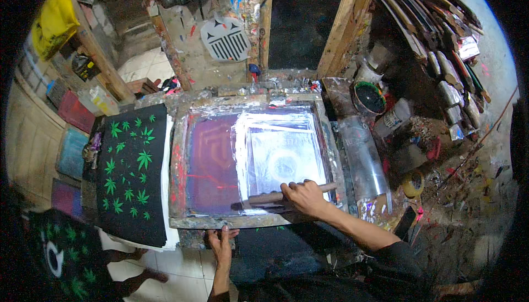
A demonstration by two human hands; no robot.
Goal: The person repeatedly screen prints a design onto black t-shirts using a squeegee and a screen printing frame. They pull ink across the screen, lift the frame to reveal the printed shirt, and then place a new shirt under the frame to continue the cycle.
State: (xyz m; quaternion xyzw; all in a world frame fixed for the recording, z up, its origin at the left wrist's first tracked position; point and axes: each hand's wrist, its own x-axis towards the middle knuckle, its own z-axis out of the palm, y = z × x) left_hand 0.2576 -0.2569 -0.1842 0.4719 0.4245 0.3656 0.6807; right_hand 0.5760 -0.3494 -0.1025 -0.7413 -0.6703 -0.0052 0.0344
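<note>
A wooden screen frame (176,186) holds a mesh, purple (212,159) on the left, coated with white ink (281,142) on the right. My right hand (303,196) is closed on a wooden squeegee (262,199), which lies across the lower part of the inked area. My left hand (223,241) grips the frame's lower edge from below. Just left of the frame lies a stack of sheets topped by black cloth (131,170) printed with green leaves.
Squeegees (446,71) are piled upper right, near an ink bucket (370,97), a clear cylinder (361,153) and a tape roll (413,184). Coloured screens (74,153) lean at left. A person in a leaf-printed black garment (66,252) is lower left. A dark doorway (292,21) is behind.
</note>
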